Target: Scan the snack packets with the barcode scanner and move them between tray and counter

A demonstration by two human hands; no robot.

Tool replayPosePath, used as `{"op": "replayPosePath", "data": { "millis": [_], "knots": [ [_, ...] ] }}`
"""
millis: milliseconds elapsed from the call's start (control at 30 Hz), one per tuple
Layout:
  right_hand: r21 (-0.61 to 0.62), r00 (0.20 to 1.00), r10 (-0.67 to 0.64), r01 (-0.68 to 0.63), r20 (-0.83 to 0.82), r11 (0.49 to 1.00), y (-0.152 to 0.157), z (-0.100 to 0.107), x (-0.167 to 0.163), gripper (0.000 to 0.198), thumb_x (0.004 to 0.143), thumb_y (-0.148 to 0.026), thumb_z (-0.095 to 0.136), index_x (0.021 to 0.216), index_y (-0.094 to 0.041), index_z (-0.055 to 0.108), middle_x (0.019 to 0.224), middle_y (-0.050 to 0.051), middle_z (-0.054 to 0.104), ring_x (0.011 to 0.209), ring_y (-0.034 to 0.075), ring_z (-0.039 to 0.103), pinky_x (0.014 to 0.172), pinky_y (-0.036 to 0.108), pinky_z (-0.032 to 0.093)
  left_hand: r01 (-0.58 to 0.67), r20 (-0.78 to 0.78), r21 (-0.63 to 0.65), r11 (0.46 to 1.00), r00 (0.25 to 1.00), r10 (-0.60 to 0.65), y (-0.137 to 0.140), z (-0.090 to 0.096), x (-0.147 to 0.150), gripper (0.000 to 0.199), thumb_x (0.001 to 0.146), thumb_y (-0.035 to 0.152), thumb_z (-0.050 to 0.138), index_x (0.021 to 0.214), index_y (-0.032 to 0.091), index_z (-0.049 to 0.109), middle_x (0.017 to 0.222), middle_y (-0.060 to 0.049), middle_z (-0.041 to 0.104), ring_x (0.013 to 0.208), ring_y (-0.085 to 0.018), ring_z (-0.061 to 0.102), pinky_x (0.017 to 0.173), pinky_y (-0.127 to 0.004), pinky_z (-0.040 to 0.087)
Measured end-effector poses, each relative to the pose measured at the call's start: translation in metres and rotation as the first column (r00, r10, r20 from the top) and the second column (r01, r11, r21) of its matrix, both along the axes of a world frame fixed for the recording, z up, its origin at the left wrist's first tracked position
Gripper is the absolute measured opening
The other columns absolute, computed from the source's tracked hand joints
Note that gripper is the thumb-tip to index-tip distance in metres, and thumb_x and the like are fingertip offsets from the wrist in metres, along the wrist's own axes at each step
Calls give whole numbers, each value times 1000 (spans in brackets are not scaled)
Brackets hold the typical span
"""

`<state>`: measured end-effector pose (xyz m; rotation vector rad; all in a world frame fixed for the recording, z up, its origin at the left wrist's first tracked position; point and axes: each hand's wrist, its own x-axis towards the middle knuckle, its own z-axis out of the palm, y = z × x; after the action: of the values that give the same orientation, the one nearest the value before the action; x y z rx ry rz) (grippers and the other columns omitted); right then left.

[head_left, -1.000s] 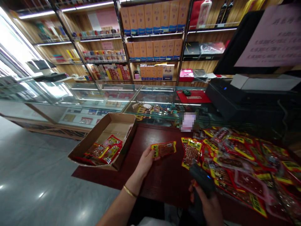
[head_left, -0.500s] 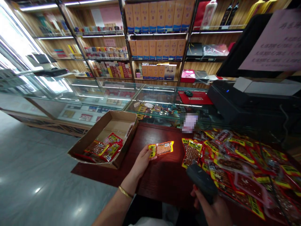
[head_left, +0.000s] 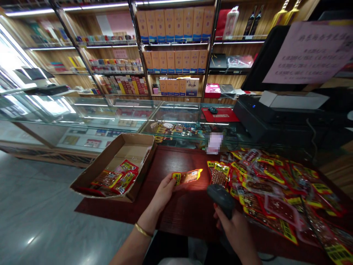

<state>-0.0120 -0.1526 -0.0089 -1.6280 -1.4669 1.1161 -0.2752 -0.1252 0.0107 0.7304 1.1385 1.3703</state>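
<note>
My left hand [head_left: 164, 188] pinches one end of a red-and-yellow snack packet [head_left: 189, 177], held over the dark red tabletop [head_left: 176, 158]. A dark barcode scanner [head_left: 221, 197] is gripped in my right hand [head_left: 234, 228], its head pointed toward the packet, with a patch of reddish light on the tabletop between them. Right of the scanner lies a heap of similar snack packets [head_left: 264, 184]. To the left stands an open cardboard box [head_left: 138, 147] with several snack packets [head_left: 121, 178] at its near end.
Behind the tabletop runs a glass display counter [head_left: 116, 110]. A red mat [head_left: 220, 116] with a mouse [head_left: 212, 110] rests on it. A monitor [head_left: 264, 55] bearing a pink paper sign stands at the right above a black cash drawer [head_left: 270, 121]. Stocked shelves [head_left: 176, 44] line the wall.
The packet in my left hand has tilted, its printed face now catching less light. My right hand has brought the scanner slightly left and up. The whole view has shifted a little.
</note>
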Motion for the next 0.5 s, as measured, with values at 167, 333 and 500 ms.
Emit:
{"op": "replayPosePath", "data": {
  "millis": [167, 333, 500],
  "knots": [
    [-11, 1000, 26, -26, 5, 1000, 9, -3, -7, 49, 86, -67, 59, 68, -23, 68, 52, 5, 71, 50, 24, 70, 53, 32, 52, 31, 18, 13, 999, 999, -31, 0, 3, 6, 43, 76, 53, 84, 98, 18, 76, 102, -6, 77, 96, -24, 71, 91, -35, 56],
    [11, 1000, 30, -30, 0, 999, 20, -2, -15, 46, 85, -65, 60, 68, -23, 67, 52, 5, 70, 49, 25, 70, 53, 33, 51, 35, 4, -7, 999, 999, -35, 0, 1, 8, 46, 74, 56, 85, 100, 19, 77, 104, -7, 78, 98, -26, 72, 90, -34, 56],
    [23, 996, -8, 10, -87, 1000, 16, 0, -10, 46, 85, -64, 64, 70, -21, 69, 54, 5, 71, 50, 23, 69, 53, 31, 52, -14, -14, -48, 999, 1000, 13, 1, -3, 5, 45, 73, 53, 85, 102, 20, 76, 109, -8, 78, 103, -27, 71, 85, -33, 58]
  ]
}}
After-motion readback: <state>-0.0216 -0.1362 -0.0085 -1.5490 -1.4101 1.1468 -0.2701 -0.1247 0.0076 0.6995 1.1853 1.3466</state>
